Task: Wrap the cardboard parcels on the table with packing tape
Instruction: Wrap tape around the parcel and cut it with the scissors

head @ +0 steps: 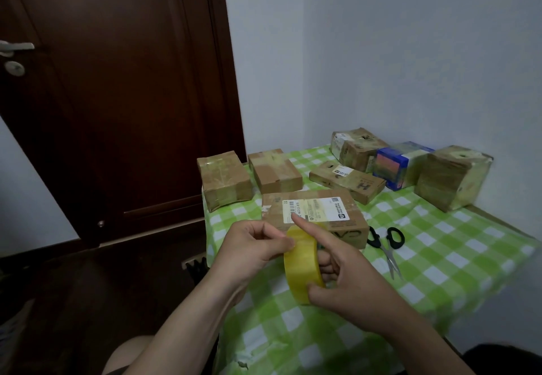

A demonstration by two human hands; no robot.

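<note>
Above a green checked tablecloth [454, 257], the right hand [349, 281] grips a round yellow tape roll [296, 269]. The left hand [249, 245] pinches its top. A brown cardboard box [319, 207] sits just behind.

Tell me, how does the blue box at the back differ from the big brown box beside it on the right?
The blue box is printed blue and white with a pinkish front; the brown box is plain cardboard. The brown box looks taller and bulkier than the blue box. The brown box has a small dark hole on top; the blue box shows none. Both sit on the green checked tablecloth by the wall.
</note>
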